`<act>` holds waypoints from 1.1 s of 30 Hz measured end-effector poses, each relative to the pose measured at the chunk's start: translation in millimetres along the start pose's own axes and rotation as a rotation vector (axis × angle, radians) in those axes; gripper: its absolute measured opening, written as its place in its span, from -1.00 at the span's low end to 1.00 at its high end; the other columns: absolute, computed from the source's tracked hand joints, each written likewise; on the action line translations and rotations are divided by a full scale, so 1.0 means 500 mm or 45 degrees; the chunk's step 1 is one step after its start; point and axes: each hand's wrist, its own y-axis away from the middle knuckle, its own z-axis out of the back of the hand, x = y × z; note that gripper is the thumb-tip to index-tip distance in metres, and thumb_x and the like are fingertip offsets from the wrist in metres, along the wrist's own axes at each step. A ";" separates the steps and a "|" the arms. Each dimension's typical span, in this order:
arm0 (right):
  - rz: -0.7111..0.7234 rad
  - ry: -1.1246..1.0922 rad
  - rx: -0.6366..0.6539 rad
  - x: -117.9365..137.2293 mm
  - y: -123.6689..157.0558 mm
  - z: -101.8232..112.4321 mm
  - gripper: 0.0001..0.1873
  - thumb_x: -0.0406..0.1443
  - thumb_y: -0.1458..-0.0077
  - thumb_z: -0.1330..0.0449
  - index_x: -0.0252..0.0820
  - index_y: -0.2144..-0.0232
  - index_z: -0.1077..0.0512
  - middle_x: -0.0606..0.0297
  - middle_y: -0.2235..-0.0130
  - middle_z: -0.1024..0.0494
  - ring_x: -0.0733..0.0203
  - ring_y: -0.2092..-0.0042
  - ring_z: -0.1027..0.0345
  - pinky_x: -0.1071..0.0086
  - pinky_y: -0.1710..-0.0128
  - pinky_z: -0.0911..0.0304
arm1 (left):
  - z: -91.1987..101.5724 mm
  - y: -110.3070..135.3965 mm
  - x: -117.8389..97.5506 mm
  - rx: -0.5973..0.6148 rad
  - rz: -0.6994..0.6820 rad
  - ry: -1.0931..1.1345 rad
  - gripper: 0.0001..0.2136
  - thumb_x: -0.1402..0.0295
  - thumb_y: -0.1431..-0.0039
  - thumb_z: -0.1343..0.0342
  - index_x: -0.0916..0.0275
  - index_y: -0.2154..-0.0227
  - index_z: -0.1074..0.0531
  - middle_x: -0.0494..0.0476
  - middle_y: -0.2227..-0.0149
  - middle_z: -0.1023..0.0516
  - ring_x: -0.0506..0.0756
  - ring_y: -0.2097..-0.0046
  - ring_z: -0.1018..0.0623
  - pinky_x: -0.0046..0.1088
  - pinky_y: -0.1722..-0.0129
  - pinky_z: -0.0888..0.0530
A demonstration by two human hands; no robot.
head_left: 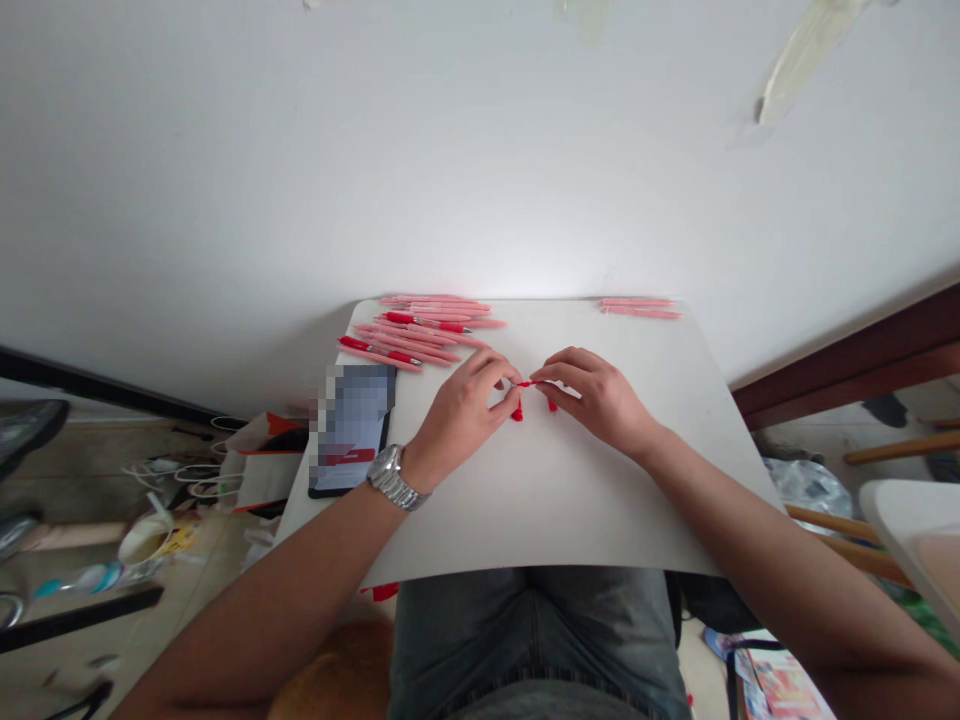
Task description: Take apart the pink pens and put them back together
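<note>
My left hand and my right hand meet over the middle of a small white table. Between their fingertips they pinch a small red pen part. Two more small red pieces show under the hands, a red piece under the left fingers and another red piece under the right fingers. A pile of pink and red pens lies at the far left of the table. Two pink pens lie at the far right edge. A metal watch is on my left wrist.
A dark phone lies on the table's left edge. A white wall rises just behind the table. Bags, cups and cables clutter the floor to the left. A wooden chair and a white surface stand to the right.
</note>
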 end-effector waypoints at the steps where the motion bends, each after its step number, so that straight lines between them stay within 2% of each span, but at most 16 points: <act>1: -0.005 0.005 0.005 0.000 0.000 0.001 -0.81 -0.30 -0.43 -0.16 -0.07 0.08 -0.59 0.12 0.14 -0.60 0.07 0.16 -0.53 0.19 0.17 -0.47 | 0.001 0.000 -0.001 0.004 0.010 -0.004 -0.89 0.50 -0.33 -0.19 0.16 0.16 -0.52 0.11 0.12 -0.52 0.07 0.17 -0.56 -0.34 0.13 -0.56; 8: -0.080 0.026 -0.010 -0.014 -0.001 0.016 -0.80 -0.27 -0.43 -0.16 -0.07 0.07 -0.61 0.13 0.13 -0.60 0.11 0.18 -0.54 0.23 0.20 -0.47 | 0.004 -0.003 0.002 0.016 0.056 -0.042 -0.88 0.49 -0.31 -0.21 0.15 0.16 -0.53 0.10 0.10 -0.54 0.06 0.20 -0.57 -0.35 0.16 -0.56; 16: -0.101 0.013 0.008 -0.025 0.001 0.015 -0.83 -0.31 -0.41 -0.19 -0.12 0.08 -0.60 0.14 0.15 -0.63 0.11 0.19 -0.54 0.25 0.22 -0.45 | 0.003 -0.002 0.002 -0.006 0.119 -0.145 -0.93 0.47 -0.29 -0.26 0.16 0.24 -0.56 0.08 0.15 -0.58 0.09 0.19 -0.58 -0.35 0.22 -0.52; 24: -0.047 0.017 0.120 -0.024 0.001 0.010 -0.83 -0.35 -0.41 -0.16 -0.10 0.09 -0.57 0.14 0.13 -0.66 0.07 0.17 -0.52 0.19 0.18 -0.44 | 0.015 -0.006 0.005 -0.047 0.153 -0.247 -0.92 0.42 -0.32 -0.26 0.17 0.31 -0.50 0.11 0.11 -0.60 0.17 -0.01 -0.62 -0.33 0.15 -0.53; 29: -0.024 0.071 0.159 -0.015 0.001 -0.004 -0.83 -0.38 -0.39 -0.17 -0.11 0.10 -0.57 0.13 0.13 -0.67 0.05 0.17 -0.51 0.17 0.15 -0.42 | 0.023 -0.003 0.012 -0.039 0.174 -0.344 -0.91 0.41 -0.31 -0.27 0.17 0.32 -0.49 0.11 -0.02 -0.60 0.15 0.08 -0.63 -0.29 0.20 -0.51; 33: -0.003 0.058 0.178 -0.010 0.001 -0.011 -0.81 -0.39 -0.39 -0.16 -0.11 0.10 -0.57 0.12 0.12 -0.67 0.04 0.16 -0.51 0.16 0.13 -0.42 | 0.019 -0.001 0.019 -0.015 0.176 -0.400 -0.88 0.39 -0.30 -0.28 0.18 0.36 -0.48 0.12 0.04 -0.61 0.15 0.13 -0.63 -0.29 0.23 -0.48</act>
